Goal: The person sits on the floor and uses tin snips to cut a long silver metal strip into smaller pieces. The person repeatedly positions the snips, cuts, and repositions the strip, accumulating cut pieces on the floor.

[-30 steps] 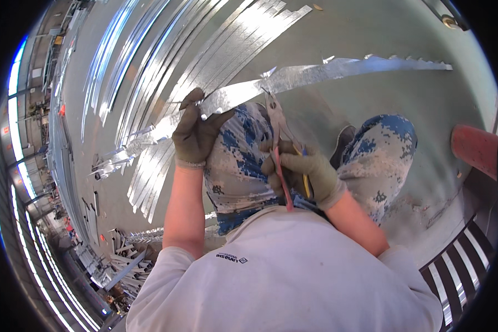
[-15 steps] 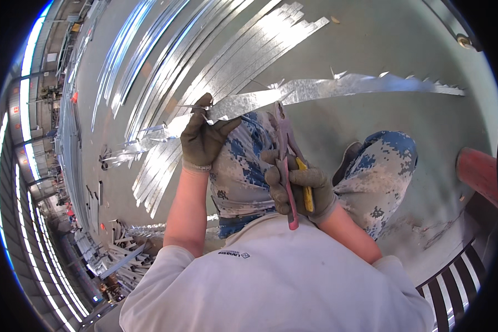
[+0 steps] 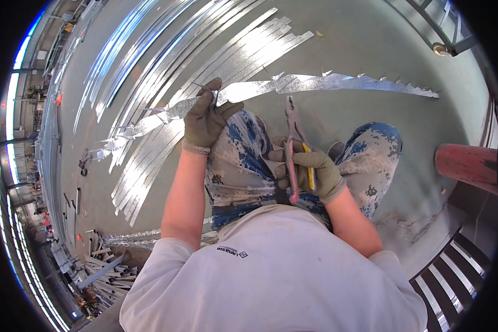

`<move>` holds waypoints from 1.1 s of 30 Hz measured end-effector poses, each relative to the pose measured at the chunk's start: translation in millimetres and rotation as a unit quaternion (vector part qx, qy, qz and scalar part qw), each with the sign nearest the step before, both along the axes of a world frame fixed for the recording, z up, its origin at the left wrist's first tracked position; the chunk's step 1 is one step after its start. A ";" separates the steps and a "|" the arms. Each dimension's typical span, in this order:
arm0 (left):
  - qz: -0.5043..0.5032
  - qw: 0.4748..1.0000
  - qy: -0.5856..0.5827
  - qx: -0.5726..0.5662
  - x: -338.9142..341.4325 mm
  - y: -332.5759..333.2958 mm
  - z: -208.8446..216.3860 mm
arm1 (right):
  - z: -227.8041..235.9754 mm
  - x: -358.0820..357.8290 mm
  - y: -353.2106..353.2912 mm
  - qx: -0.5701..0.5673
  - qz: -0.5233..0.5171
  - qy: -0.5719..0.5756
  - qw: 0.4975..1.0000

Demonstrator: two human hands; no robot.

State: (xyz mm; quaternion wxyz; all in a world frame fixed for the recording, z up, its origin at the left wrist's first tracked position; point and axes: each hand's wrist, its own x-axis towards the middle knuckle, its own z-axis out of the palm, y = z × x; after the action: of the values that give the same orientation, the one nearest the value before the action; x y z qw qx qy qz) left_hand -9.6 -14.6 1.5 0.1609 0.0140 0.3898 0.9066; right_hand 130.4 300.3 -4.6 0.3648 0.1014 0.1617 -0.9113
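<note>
My left hand [image 3: 203, 123], in a grey-green work glove, grips a long shiny sheet-metal strip [image 3: 315, 83] with pointed tabs bent up along its edge. The strip runs across in front of me, from the left to the far right. In my gloved right hand [image 3: 310, 170] is a pair of pliers [image 3: 291, 117] with one red and one yellow handle. The handles stand somewhat apart between my fingers and palm. The pliers' jaws point away from me, a little short of the strip's near edge and apart from it.
Rows of flat metal strips [image 3: 227, 61] lie on the floor ahead and left. A pair of scissors-like dark tool [image 3: 84, 164] lies at the left. Scrap metal pieces [image 3: 108, 271] are heaped lower left. On the right are a red cylinder [image 3: 465, 167] and a dark slatted seat [image 3: 448, 276].
The pliers' tip, which overlapped the strip's near edge before, now sits apart from it. My left hand keeps its hold on the strip. The whole view has shifted slightly.
</note>
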 end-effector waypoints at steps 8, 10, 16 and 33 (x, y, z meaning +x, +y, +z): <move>0.002 1.000 -0.009 0.008 1.3 -4.8 -2.1 | -15.8 -5.8 2.4 0.337 0.027 0.042 0.940; -0.006 1.000 -0.007 0.009 2.0 -6.6 -4.6 | -19.0 -8.2 4.1 0.362 0.020 0.057 0.930; 0.001 1.000 -0.010 -0.003 2.8 -3.6 -0.8 | -12.6 -12.4 1.9 0.442 -0.002 0.088 0.893; -0.033 0.999 0.012 0.006 -0.5 -13.3 -9.8 | -5.7 -17.9 -0.4 0.451 0.023 0.102 0.886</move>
State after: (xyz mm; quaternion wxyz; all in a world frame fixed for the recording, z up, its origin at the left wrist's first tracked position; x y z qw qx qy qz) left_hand -10.0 -27.9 -8.3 0.1855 0.0390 0.3852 0.9031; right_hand 112.6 299.9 -10.2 0.2824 0.1579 0.5939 -0.7366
